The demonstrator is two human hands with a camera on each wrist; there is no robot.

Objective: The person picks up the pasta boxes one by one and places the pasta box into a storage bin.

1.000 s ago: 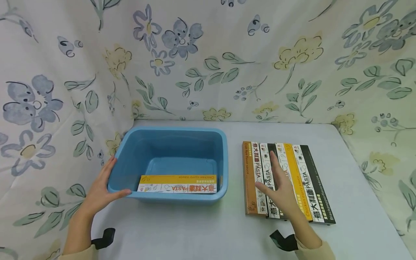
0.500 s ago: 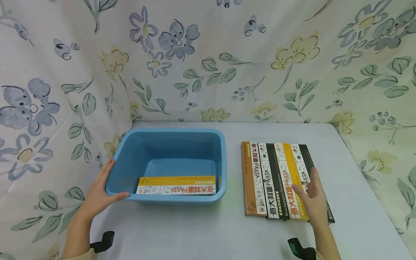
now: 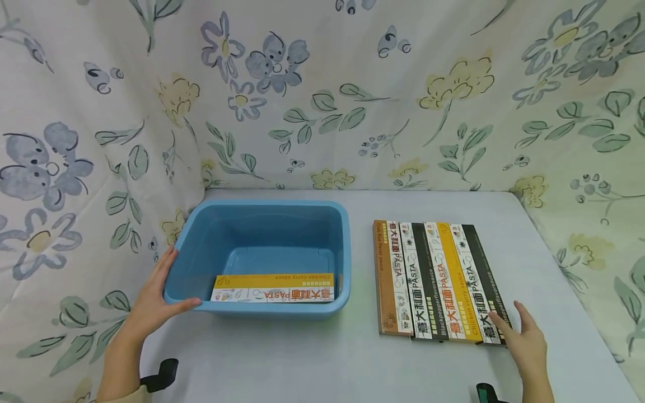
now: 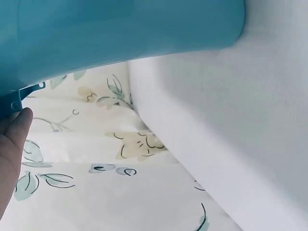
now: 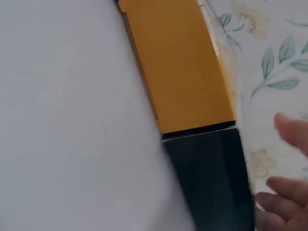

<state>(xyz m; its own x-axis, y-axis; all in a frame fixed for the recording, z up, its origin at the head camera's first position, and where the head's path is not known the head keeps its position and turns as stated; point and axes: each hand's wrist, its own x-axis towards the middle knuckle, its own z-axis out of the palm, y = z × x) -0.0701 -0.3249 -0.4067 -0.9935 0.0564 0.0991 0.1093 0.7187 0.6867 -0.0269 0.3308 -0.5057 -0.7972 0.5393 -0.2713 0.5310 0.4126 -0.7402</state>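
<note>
My left hand point(image 3: 151, 299) grips the front left corner of a blue plastic tub point(image 3: 267, 308), its thumb along the rim; in the left wrist view a fingertip meets the tub's edge. Inside the tub lies a yellow and white pasta box point(image 3: 274, 285). To the right, several pasta boxes lie side by side on the table, from an orange one point(image 3: 385, 280) through a yellow one point(image 3: 456, 274) to a black one point(image 3: 484, 268) at the right end. Beside that black box's near end is my right hand point(image 3: 526, 341), thumb and fingers apart, holding nothing.
The white table point(image 3: 312, 364) carries the tub at left and the row of boxes at right. A flowered cloth point(image 3: 322, 112) hangs behind and along both sides. Its left part comes close to the tub.
From above the middle of the box row, my right hand has moved right and nearer me, to the row's right near corner. My left hand has stayed on the tub.
</note>
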